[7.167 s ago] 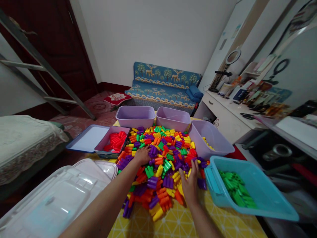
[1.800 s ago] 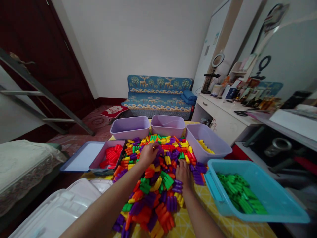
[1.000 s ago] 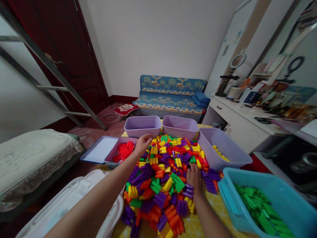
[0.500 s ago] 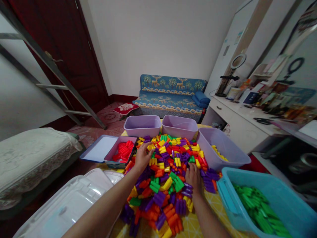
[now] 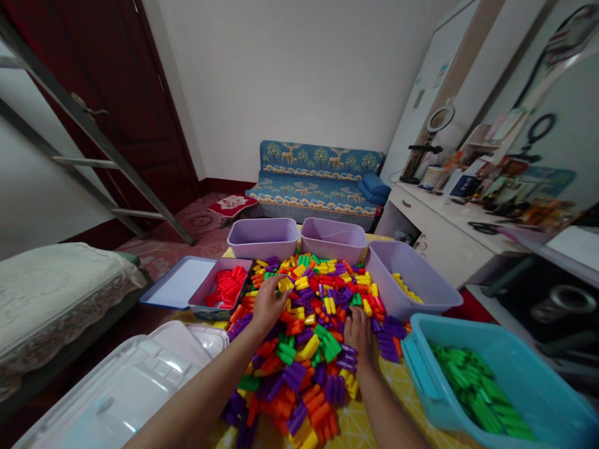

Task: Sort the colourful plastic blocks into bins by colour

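Observation:
A heap of red, orange, yellow, green and purple plastic building blocks (image 5: 294, 374) covers the middle of the table. My left hand (image 5: 269, 305) is over the heap's left side, its thumb and fingers closed around a yellow block (image 5: 284, 285). Lower and to the right, my right hand (image 5: 359, 333) rests palm down on the heap, fingers bent and slightly apart among purple and green blocks. Its fingertips are partly hidden, and I see nothing held there.
Behind the heap stand two lilac bins (image 5: 262, 240). A third lilac bin (image 5: 412, 280), with yellow blocks, is at right. Nearer is a turquoise tub (image 5: 423, 368) of green blocks. A box (image 5: 199, 302) at left holds red blocks. Clear plastic lids (image 5: 116, 380) lie front left.
The view has shifted slightly to the right. My left hand has moved a little right and down over the heap with the yellow block. My right hand stays near the same spot.

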`<action>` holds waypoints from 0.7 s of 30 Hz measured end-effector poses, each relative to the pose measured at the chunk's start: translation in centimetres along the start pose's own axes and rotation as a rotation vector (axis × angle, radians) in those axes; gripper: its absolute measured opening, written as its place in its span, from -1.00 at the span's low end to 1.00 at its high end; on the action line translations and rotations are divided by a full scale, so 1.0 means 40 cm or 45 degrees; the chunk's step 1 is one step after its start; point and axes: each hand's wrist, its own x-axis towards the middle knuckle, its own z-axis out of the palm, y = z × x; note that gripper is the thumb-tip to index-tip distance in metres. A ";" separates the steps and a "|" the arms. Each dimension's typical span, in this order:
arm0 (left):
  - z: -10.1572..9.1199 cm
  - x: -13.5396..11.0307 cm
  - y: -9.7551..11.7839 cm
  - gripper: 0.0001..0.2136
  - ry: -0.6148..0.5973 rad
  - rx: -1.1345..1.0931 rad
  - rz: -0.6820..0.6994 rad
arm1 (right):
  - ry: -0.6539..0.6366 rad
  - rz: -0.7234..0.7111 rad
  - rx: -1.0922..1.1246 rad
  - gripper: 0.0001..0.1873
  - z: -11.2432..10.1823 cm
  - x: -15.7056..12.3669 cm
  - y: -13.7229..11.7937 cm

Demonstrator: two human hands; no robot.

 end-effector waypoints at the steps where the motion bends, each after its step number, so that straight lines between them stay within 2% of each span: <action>1: 0.003 0.007 0.015 -0.69 -0.004 -0.020 -0.024 | 0.002 -0.001 0.007 -0.60 0.000 -0.001 -0.001; 3: 0.015 0.028 0.051 -0.69 -0.082 -0.109 -0.166 | 0.002 0.003 0.014 -0.60 -0.002 -0.002 -0.003; 4: 0.025 0.041 0.071 -0.68 -0.174 -0.176 -0.274 | 0.001 0.007 0.013 -0.60 -0.002 -0.003 -0.004; 6: 0.051 0.067 0.109 -0.64 -0.457 -0.330 -0.506 | 0.005 0.019 0.014 -0.61 -0.002 -0.004 -0.004; 7: 0.066 0.079 0.128 -0.63 -0.585 -0.377 -0.561 | 0.008 0.025 0.018 -0.61 -0.001 -0.004 -0.002; 11: 0.131 0.116 0.207 -0.71 -0.970 -0.453 -0.549 | 0.011 0.025 0.033 -0.65 0.007 0.002 0.006; 14: 0.177 0.151 0.290 -0.73 -1.210 -0.498 -0.389 | 0.036 -0.031 0.046 -0.66 0.005 0.006 0.002; 16: 0.203 0.185 0.362 -0.65 -1.150 -0.556 -0.335 | 0.043 -0.035 0.041 -0.65 -0.002 0.003 -0.007; 18: 0.220 0.224 0.437 -0.41 -1.056 -0.701 -0.255 | 0.037 -0.007 0.003 -0.63 -0.010 -0.004 -0.014; 20: 0.223 0.257 0.492 -0.17 -0.776 -1.172 -0.119 | 0.041 0.011 -0.041 -0.63 -0.013 -0.011 -0.016; 21: 0.218 0.266 0.505 -0.13 -0.652 -1.315 -0.052 | 0.046 0.009 -0.051 -0.63 -0.012 -0.013 -0.015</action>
